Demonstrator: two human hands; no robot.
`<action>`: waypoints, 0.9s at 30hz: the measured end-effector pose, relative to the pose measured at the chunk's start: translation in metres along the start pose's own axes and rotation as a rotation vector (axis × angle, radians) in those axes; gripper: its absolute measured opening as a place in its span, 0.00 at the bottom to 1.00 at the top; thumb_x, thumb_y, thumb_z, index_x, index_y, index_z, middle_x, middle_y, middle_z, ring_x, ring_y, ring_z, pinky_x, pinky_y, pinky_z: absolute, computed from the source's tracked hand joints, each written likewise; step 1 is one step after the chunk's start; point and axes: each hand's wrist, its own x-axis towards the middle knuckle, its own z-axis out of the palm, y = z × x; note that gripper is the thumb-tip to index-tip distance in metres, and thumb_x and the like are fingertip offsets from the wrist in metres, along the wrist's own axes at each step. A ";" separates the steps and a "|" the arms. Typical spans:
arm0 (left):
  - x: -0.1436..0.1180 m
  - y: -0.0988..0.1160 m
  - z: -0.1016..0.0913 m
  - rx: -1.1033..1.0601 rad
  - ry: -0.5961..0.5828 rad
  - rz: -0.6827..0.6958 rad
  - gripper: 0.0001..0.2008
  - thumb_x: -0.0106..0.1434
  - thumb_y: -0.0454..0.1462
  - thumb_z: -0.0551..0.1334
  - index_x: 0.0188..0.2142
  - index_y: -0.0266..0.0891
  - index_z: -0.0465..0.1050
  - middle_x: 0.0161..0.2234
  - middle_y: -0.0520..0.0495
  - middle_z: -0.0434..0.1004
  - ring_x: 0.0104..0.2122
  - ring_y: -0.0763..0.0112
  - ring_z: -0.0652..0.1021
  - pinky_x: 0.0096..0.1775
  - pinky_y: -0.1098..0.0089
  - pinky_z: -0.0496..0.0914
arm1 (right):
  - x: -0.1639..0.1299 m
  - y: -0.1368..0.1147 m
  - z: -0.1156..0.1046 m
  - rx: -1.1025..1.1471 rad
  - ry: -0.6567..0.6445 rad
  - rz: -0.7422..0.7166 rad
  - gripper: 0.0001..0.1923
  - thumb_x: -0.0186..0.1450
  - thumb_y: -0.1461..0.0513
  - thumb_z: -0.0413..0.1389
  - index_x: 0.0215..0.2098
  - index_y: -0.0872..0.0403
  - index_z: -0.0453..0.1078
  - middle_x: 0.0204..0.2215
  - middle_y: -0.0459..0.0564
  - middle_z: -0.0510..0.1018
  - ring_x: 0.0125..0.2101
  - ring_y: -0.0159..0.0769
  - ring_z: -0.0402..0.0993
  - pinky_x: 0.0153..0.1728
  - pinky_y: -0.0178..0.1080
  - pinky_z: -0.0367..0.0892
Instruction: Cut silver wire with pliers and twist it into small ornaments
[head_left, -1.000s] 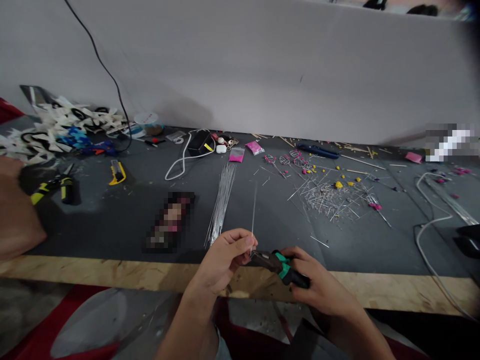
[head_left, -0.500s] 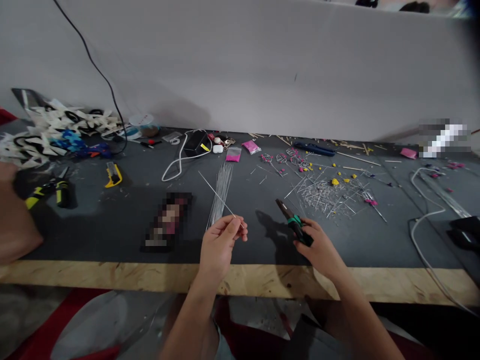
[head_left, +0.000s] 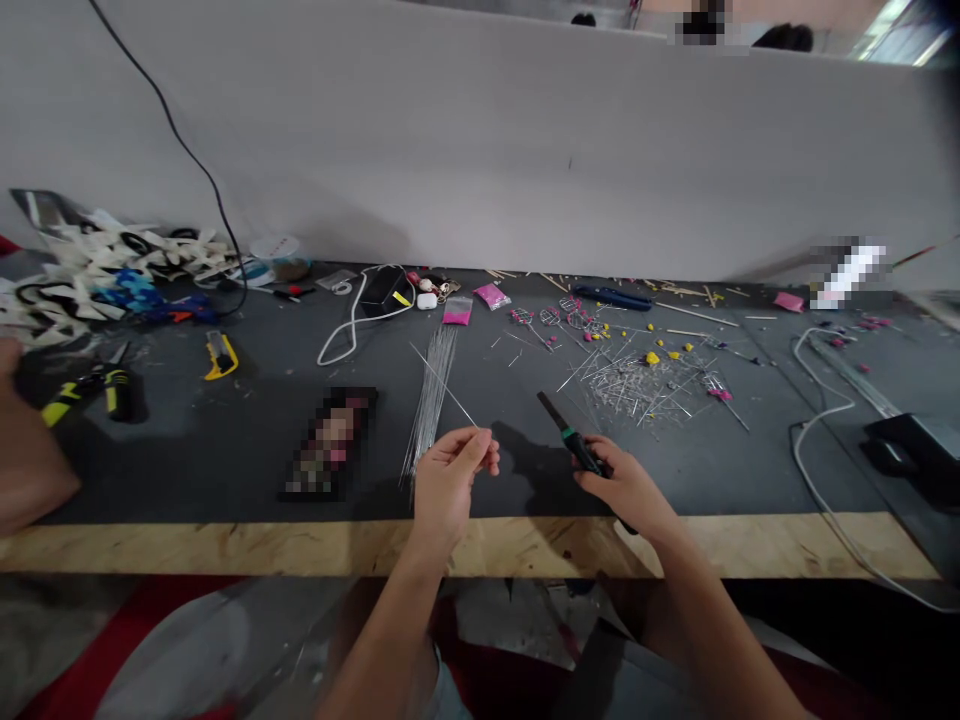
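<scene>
While the left hand [head_left: 450, 475] pinches a wire [head_left: 444, 387] between thumb and fingertips, the right hand [head_left: 621, 487] curls closed around pliers [head_left: 574, 440], apart from it. A firm pinch near the wire's end should steady it. The bundle [head_left: 429, 400] lies just beside the left hand. A bag [head_left: 457, 313] and packet [head_left: 493, 296] show pink contents; what the tub [head_left: 282, 256] holds cannot be told.

Green and black are worn by the pliers [head_left: 574, 441] at four o'clock; silver is shown by the thin wire [head_left: 450, 394] and the wire bundle [head_left: 430, 395] towards eight. The dark-grey worktop [head_left: 217, 445] is edged with mottled pale wood [head_left: 225, 548]. Bright yellow is seen on the cutter [head_left: 222, 355] at nine, yellow and black on the second pair of pliers [head_left: 117, 392] farther out. Hot pink is displayed by two packets [head_left: 457, 314] near twelve.
</scene>
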 end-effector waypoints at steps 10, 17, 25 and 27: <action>0.002 0.005 0.003 -0.226 -0.017 -0.030 0.07 0.50 0.37 0.69 0.25 0.35 0.74 0.21 0.53 0.72 0.22 0.78 0.72 0.25 0.77 0.66 | -0.029 -0.037 0.019 0.306 -0.237 -0.037 0.21 0.55 0.69 0.51 0.48 0.52 0.64 0.38 0.46 0.70 0.37 0.33 0.68 0.39 0.34 0.64; 0.003 0.005 0.006 -0.373 0.007 -0.156 0.09 0.48 0.37 0.70 0.24 0.35 0.73 0.24 0.52 0.73 0.27 0.78 0.74 0.29 0.78 0.70 | -0.034 -0.042 0.023 0.332 -0.215 -0.044 0.19 0.55 0.69 0.50 0.45 0.52 0.66 0.42 0.48 0.69 0.40 0.34 0.68 0.40 0.34 0.64; 0.000 0.001 0.014 -0.485 0.090 -0.219 0.11 0.46 0.37 0.72 0.27 0.34 0.75 0.28 0.51 0.77 0.27 0.77 0.76 0.31 0.77 0.72 | -0.034 -0.049 0.030 0.274 -0.184 -0.067 0.13 0.55 0.71 0.50 0.37 0.53 0.66 0.41 0.47 0.69 0.37 0.32 0.66 0.37 0.33 0.62; 0.000 0.000 0.015 -0.510 0.113 -0.216 0.11 0.46 0.36 0.72 0.27 0.34 0.75 0.28 0.51 0.77 0.27 0.77 0.76 0.30 0.78 0.71 | -0.034 -0.052 0.031 0.253 -0.188 -0.063 0.11 0.55 0.71 0.50 0.33 0.53 0.65 0.39 0.47 0.69 0.36 0.32 0.66 0.37 0.34 0.62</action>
